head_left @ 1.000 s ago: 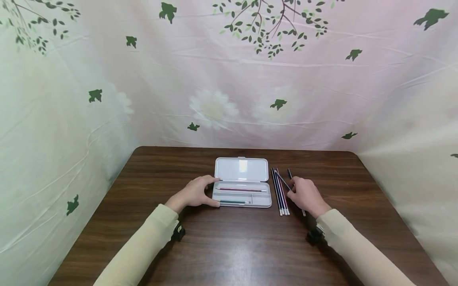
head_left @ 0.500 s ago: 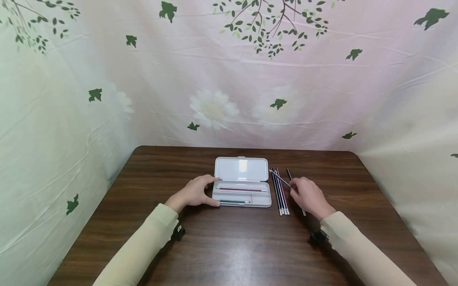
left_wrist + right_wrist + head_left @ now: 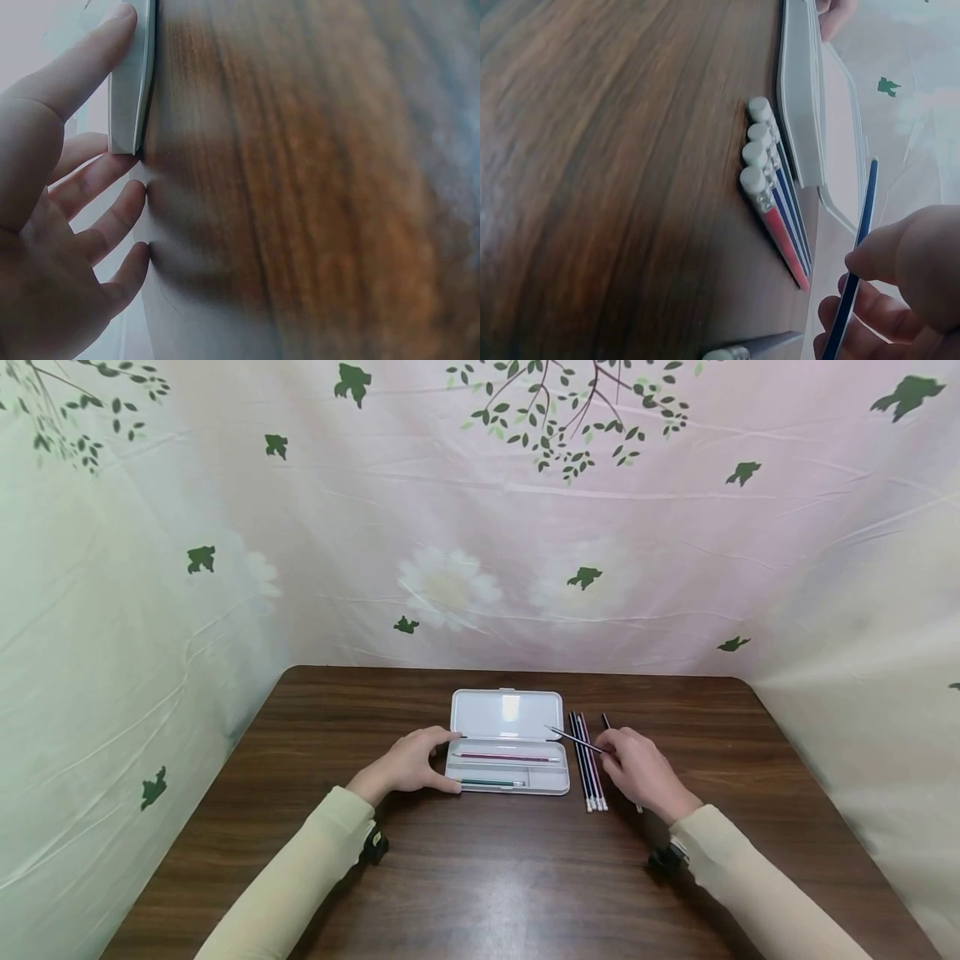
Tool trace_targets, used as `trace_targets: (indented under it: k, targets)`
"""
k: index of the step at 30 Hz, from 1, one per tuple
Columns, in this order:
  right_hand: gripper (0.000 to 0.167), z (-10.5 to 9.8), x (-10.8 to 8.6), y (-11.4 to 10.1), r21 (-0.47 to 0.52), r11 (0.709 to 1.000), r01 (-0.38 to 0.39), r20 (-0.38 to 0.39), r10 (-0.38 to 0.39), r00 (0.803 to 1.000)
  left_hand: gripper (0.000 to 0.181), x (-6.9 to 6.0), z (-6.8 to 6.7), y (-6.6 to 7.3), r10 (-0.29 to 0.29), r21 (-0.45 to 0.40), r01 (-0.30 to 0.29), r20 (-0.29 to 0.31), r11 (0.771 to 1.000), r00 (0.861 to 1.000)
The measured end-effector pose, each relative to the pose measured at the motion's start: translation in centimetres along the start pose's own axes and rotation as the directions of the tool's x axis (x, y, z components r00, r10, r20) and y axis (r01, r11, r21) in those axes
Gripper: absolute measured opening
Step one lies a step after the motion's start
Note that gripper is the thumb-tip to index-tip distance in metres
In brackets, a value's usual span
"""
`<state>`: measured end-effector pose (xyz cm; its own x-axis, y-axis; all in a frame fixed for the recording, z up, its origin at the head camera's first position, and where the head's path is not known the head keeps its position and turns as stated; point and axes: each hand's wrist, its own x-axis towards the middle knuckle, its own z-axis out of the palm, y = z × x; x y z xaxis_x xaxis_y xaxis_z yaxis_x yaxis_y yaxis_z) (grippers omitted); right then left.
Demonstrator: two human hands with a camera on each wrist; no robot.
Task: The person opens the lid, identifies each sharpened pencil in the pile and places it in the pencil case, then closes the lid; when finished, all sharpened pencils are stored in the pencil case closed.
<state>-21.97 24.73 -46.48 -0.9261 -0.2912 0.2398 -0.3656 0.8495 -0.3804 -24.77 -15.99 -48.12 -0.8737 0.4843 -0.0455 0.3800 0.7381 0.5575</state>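
A white pencil case [image 3: 546, 779] lies opened on the table, its lid [image 3: 483, 714] folded back. Inside are a red pencil [image 3: 506, 757] in the far compartment and a green pencil [image 3: 491, 783] in the near one. My left hand [image 3: 408, 764] holds the case's left end, thumb at the near edge and fingers round the end. Between thumb and fingers, my right hand [image 3: 643, 770] pinches a dark blue pencil [image 3: 866, 206]. It is raised and tilted, its tip over the lid's right edge. Beneath it, several pencils [image 3: 588, 772] lie side by side right of the case.
One more dark pencil [image 3: 605, 721] lies under my right hand, partly hidden by it. The brown wooden table [image 3: 480, 877] is bordered by a printed fabric backdrop [image 3: 480, 527] behind and at both sides.
The blue pencil in my right hand has swung leftward, from lying across the row of pencils to pointing over the case's lid. My left hand and the case have stayed put.
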Motion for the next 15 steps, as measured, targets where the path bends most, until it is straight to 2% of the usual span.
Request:
trace_targets:
  k: [6, 11, 15]
  targets:
    - [0.014, 0.2, 0.2, -0.9, 0.016, 0.999, 0.033, -0.008, -0.033, 0.999, 0.097, 0.1, 0.1, -0.1, 0.000, -0.006, 0.000, 0.000, 1.000, 1.000]
    - [0.015, 0.7, 0.6, -1.6, 0.020, 0.991, 0.132, -0.055, -0.131, 0.990, 0.097, 0.1, 0.0, 0.0, -0.007, 0.003, 0.007, 0.004, 1.000, 1.000]
    - [0.017, 1.2, 1.1, -2.4, 0.024, 0.978, 0.209, -0.060, -0.207, 0.976, 0.097, 0.0, 0.0, 0.1, -0.011, 0.004, 0.011, 0.005, 1.000, 1.000]
